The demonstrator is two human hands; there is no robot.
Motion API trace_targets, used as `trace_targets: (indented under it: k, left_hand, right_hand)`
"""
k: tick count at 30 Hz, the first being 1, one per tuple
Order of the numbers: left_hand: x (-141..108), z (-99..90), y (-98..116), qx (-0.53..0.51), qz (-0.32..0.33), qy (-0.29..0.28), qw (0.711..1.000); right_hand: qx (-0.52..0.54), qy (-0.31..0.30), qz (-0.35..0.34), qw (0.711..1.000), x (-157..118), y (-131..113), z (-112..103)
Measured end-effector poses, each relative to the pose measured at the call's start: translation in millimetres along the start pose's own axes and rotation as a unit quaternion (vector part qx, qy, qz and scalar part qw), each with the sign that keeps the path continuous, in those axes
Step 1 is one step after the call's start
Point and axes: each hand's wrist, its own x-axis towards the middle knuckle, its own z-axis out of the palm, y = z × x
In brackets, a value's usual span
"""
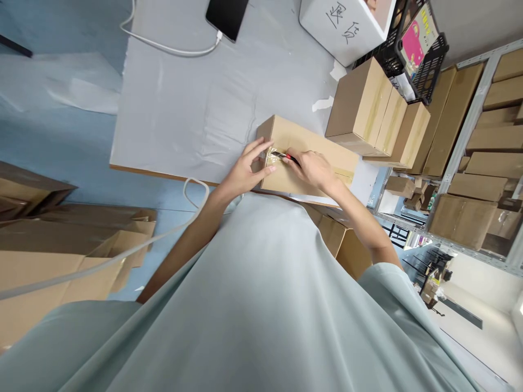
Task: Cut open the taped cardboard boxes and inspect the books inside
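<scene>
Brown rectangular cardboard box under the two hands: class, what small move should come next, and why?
Probably ease the left hand slightly away from the tool's tip. The right hand grips a slim black-and-red tool, perhaps a cutter, with its tip at the shiny clear tape on one end of the box, close to the left fingertips.

Two bare hands close together in front of the body.
The left hand [242, 169] has its fingers [258, 146] spread and its thumb [265, 173] held apart; the right hand [312, 167] is curled in a grip, pointing toward the left one. The left forearm [192, 242] and right forearm [362, 220] slant inward.
</scene>
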Motion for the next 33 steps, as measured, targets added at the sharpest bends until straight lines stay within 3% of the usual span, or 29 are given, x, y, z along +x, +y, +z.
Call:
trace_targets:
  k: [6,10,13,16,20,24,28,31,33]
  left_hand:
    - [0,-1.6,2,0.0,0.0,0.006,1.0]
    - [0,-1.5,7,0.005,-0.009,0.016,1.0]
    - [0,0.5,12,0.012,-0.029,0.032,0.999]
    - [2,3.1,14,0.013,-0.045,0.052,0.998]
    - [6,5.5,11,-0.006,-0.058,0.097,0.994]
    - [6,9.9,10,0.025,-0.065,0.138,0.988]
    - [12,29.7,26,0.2,-0.051,0.196,0.959]
    - [28,60.2,42,0.359,-0.045,0.235,0.902]
    - [40,82.7,50,0.369,-0.056,0.248,0.894]
  right_hand:
    - [-0.046,0.013,-0.01,0.999,9,-8,2]
    - [-0.05,0.04,-0.06,0.996,20,-3,7]
    - [-0.066,0.027,-0.048,0.996,14,8,5]
    - [-0.114,-0.021,0.012,0.993,-14,39,-1]
    - [-0.175,-0.093,0.096,0.975,-74,113,-2]
    - [-0.188,-0.111,0.119,0.969,-115,175,11]
    - [-0.153,-0.094,0.09,0.98,-117,195,25]
    - [-0.125,-0.08,0.058,0.987,-114,203,29]
    - [-0.111,-0.072,0.048,0.99,-117,213,32]
